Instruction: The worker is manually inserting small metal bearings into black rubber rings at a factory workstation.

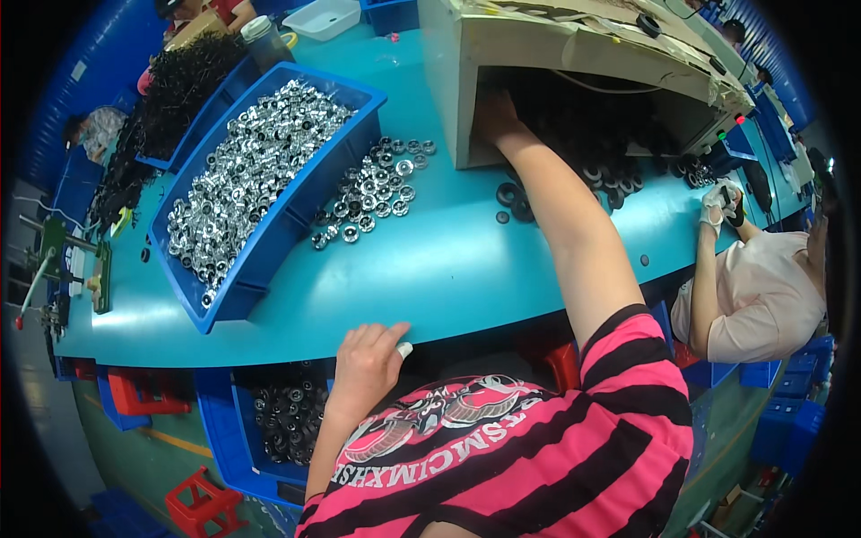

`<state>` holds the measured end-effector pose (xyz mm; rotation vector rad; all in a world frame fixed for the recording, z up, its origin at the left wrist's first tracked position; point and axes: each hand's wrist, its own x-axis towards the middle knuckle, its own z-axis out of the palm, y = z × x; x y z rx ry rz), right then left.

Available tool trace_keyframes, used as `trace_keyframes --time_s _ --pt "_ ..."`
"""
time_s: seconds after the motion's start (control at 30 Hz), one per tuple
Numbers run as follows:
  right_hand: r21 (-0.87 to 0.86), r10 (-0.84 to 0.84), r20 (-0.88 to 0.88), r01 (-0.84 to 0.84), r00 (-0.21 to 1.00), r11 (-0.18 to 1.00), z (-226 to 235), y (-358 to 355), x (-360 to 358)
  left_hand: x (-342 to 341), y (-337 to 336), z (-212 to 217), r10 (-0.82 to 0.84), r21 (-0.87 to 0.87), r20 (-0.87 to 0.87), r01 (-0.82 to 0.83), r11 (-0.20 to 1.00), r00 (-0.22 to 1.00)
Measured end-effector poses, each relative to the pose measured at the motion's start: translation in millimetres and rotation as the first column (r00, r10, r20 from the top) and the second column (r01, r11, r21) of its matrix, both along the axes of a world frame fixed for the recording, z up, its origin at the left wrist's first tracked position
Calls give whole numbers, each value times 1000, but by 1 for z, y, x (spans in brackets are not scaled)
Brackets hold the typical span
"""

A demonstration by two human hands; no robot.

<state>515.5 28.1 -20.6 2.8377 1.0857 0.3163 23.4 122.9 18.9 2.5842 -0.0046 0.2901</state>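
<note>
My left hand (366, 361) rests by the near edge of the teal table (377, 300). Its fingers are partly stretched, nothing shows in them, and something white covers the thumb tip. My right arm reaches forward into a worn beige box (444, 85) with an open front. The right hand (496, 115) is in the shade at the box's left wall, its fingers hidden. Dark round parts (587, 125) are heaped inside, and black rings (513, 197) lie before the opening. Left of the box, shiny silver round parts (372, 190) are scattered beside a blue bin (256, 296) full of them.
Under the table edge sits a blue bin (224, 430) of black parts. Red stools (202, 502) stand on the floor. At right, a co-worker in white gloves (720, 204) holds something dark. A green hand-lever device (99, 278) stands at far left, and black strips (193, 81) pile up behind.
</note>
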Motion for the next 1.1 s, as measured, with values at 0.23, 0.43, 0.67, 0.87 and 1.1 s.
trace_keyframes --time_s 0.23,0.43,0.67,0.87,1.1 --pt "284 -15 -184 67 983 956 -24 9 46 13 4 -14 74 -107 -68 -81 991 995" --pt "351 189 244 -269 951 897 -16 9 77 19 11 -22 118 -154 -46 -124 980 992" --pt "508 167 188 -241 968 827 -9 37 116 34 18 -27 243 -268 27 -227 936 970" --pt "520 109 122 -157 987 840 2 49 105 31 11 -39 291 -345 7 -271 899 957" --pt "539 111 160 -181 981 823 13 50 87 27 18 -53 297 -376 29 -265 888 955"
